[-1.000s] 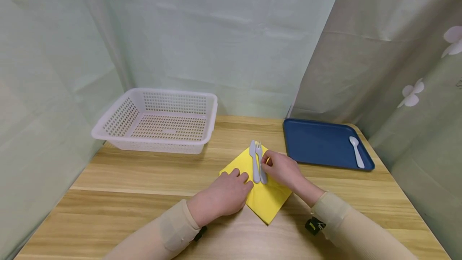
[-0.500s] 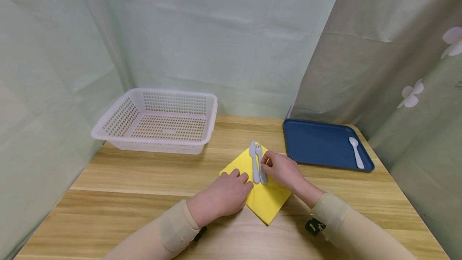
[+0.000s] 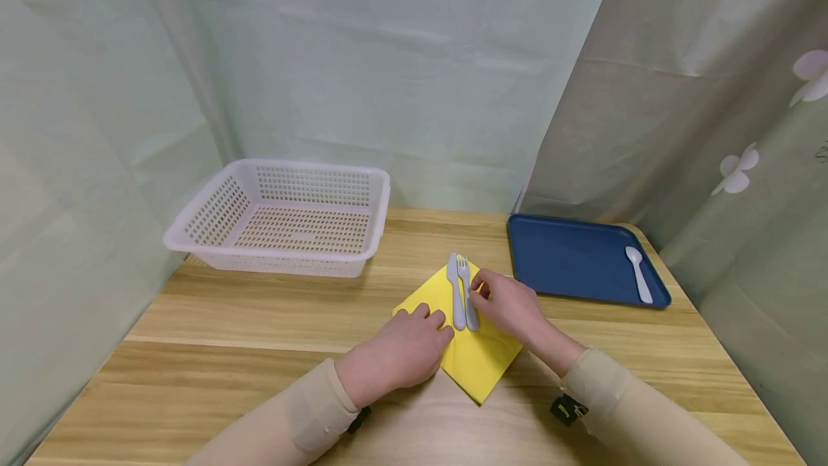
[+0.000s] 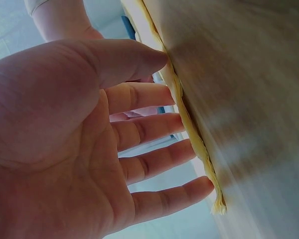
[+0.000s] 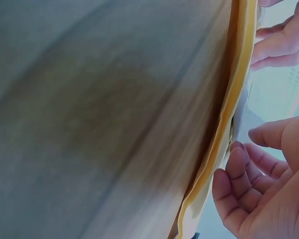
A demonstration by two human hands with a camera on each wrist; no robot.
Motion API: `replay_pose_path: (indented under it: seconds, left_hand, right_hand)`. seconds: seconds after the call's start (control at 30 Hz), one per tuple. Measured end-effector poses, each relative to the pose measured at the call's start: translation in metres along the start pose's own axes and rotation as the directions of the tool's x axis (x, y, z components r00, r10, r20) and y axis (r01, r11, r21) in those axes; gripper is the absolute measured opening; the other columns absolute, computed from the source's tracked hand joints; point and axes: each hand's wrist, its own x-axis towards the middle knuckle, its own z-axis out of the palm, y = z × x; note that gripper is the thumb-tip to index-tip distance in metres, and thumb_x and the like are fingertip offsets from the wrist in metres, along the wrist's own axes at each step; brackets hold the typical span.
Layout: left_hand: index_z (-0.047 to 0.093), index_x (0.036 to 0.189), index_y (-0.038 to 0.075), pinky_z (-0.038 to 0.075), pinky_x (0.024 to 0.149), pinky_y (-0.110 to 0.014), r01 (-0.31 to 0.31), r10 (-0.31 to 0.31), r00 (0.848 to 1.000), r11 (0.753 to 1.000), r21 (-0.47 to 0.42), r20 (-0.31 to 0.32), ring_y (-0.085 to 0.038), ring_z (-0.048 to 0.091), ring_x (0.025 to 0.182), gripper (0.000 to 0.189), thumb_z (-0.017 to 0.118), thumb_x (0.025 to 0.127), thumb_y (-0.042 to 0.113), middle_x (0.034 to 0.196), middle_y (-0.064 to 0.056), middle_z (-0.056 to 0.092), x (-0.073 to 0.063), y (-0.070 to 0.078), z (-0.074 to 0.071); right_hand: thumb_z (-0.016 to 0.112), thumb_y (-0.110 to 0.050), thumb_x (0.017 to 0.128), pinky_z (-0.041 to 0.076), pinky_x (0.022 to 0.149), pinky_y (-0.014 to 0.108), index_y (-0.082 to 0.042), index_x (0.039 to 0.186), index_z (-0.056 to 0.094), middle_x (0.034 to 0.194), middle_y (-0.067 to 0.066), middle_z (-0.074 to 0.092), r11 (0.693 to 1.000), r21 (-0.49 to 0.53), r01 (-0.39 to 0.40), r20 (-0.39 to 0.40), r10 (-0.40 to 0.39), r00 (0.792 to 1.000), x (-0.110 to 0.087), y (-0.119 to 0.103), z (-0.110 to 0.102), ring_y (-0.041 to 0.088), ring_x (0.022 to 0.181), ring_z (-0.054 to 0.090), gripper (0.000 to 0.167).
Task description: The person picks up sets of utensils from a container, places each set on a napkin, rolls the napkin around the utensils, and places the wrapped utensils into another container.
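Note:
In the head view a yellow folded napkin (image 3: 480, 369) lies cornerwise on the wooden table. Side by side on it are a grey knife (image 3: 456, 293) and a grey fork (image 3: 463, 275), handles toward me. My left hand (image 3: 409, 347) rests on the napkin's left part; the left wrist view has its straight, spread fingertips (image 4: 189, 148) along the napkin's edge. Over the right part is my right hand (image 3: 512, 308), its bent fingers beside the fork handle. The right wrist view shows a gap between the thumb (image 5: 269, 135) and loosely bent fingers, with nothing pinched.
A white perforated basket (image 3: 284, 252) stands at the back left. At the back right lies a blue tray (image 3: 563, 257) with a light grey spoon (image 3: 639, 275) near its right side. Curtains (image 3: 388, 78) hang behind and beside the table (image 3: 246, 365).
The right hand's fingertips have shifted very slightly at the fork handle. The left hand, napkin, knife and fork stay in place.

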Motion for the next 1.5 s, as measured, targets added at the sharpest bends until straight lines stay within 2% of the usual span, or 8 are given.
replay_pose_path:
  seconds: [0.23, 0.53, 0.77, 1.03, 1.17, 1.3, 1.5]
  left_hand:
    - [0.073, 0.117, 0.016, 0.055, 0.071, -0.042, -0.001, 0.001, 1.000, 1.000, 0.003, 0.004, -0.024, 0.058, 0.096, 0.018, 0.069, 0.105, 0.028, 0.104, -0.001, 0.062, 0.000, 0.000, 0.000]
    - [0.074, 0.120, 0.016, 0.056, 0.073, -0.042, -0.008, 0.008, 1.000, 1.000, 0.006, 0.005, -0.023, 0.059, 0.096, 0.020, 0.068, 0.107, 0.029, 0.107, -0.001, 0.063, 0.000, -0.001, 0.003]
    - [0.074, 0.119, 0.016, 0.056, 0.072, -0.042, -0.009, 0.009, 1.000, 1.000, 0.005, -0.003, -0.024, 0.059, 0.097, 0.020, 0.070, 0.105, 0.029, 0.107, -0.002, 0.064, -0.001, 0.000, 0.001]
    - [0.074, 0.121, 0.016, 0.056, 0.074, -0.042, -0.005, 0.005, 1.000, 1.000, -0.002, 0.013, -0.023, 0.059, 0.098, 0.021, 0.069, 0.106, 0.029, 0.109, -0.001, 0.064, 0.001, 0.000, 0.002]
    - [0.074, 0.121, 0.016, 0.056, 0.073, -0.041, -0.004, 0.004, 1.000, 1.000, -0.008, 0.013, -0.023, 0.059, 0.097, 0.020, 0.069, 0.106, 0.029, 0.108, -0.001, 0.064, 0.001, 0.000, 0.002]
    - [0.073, 0.119, 0.015, 0.056, 0.073, -0.041, -0.005, 0.005, 1.000, 1.000, -0.011, 0.002, -0.024, 0.059, 0.097, 0.019, 0.070, 0.105, 0.028, 0.107, -0.002, 0.063, 0.000, 0.000, 0.002]
    - [0.074, 0.119, 0.015, 0.056, 0.073, -0.041, -0.005, 0.005, 1.000, 1.000, -0.015, -0.003, -0.024, 0.059, 0.099, 0.019, 0.070, 0.105, 0.027, 0.108, -0.002, 0.064, 0.000, -0.001, 0.002]
  right_hand:
    - [0.082, -0.024, 0.101, 0.048, 0.061, 0.034, -0.014, 0.111, 0.075, 0.086, -0.006, 0.067, 0.990, -0.110, 0.083, -0.086, -0.093, 0.992, -0.004, 0.003, 0.003, 0.011, 0.066, 0.055, 0.016]
    - [0.086, -0.027, 0.098, 0.050, 0.059, 0.033, -0.014, 0.114, 0.077, 0.095, -0.001, 0.070, 0.964, -0.207, 0.166, -0.184, -0.204, 0.961, -0.009, 0.006, 0.005, 0.015, 0.072, 0.063, 0.022]
    - [0.088, -0.028, 0.097, 0.051, 0.058, 0.034, -0.013, 0.119, 0.078, 0.104, 0.003, 0.073, 0.947, -0.256, 0.194, -0.212, -0.250, 0.945, -0.012, 0.009, 0.002, 0.019, 0.082, 0.067, 0.029]
    - [0.088, -0.028, 0.098, 0.058, 0.063, 0.040, -0.011, 0.126, 0.078, 0.116, 0.005, 0.076, 0.926, -0.310, 0.217, -0.224, -0.292, 0.930, -0.015, 0.012, -0.002, 0.027, 0.098, 0.073, 0.035]
    - [0.087, -0.027, 0.098, 0.062, 0.069, 0.043, -0.010, 0.129, 0.076, 0.122, 0.007, 0.076, 0.920, -0.321, 0.226, -0.233, -0.308, 0.922, -0.016, 0.014, -0.005, 0.029, 0.104, 0.074, 0.038]
    - [0.086, -0.030, 0.100, 0.063, 0.083, 0.047, -0.008, 0.137, 0.073, 0.132, 0.010, 0.074, 0.913, -0.331, 0.237, -0.221, -0.320, 0.921, -0.016, 0.017, -0.006, 0.033, 0.117, 0.072, 0.045]
    - [0.081, -0.038, 0.103, 0.057, 0.104, 0.055, -0.005, 0.153, 0.062, 0.149, 0.016, 0.067, 0.911, -0.328, 0.252, -0.194, -0.325, 0.925, -0.015, 0.021, -0.009, 0.038, 0.135, 0.064, 0.063]
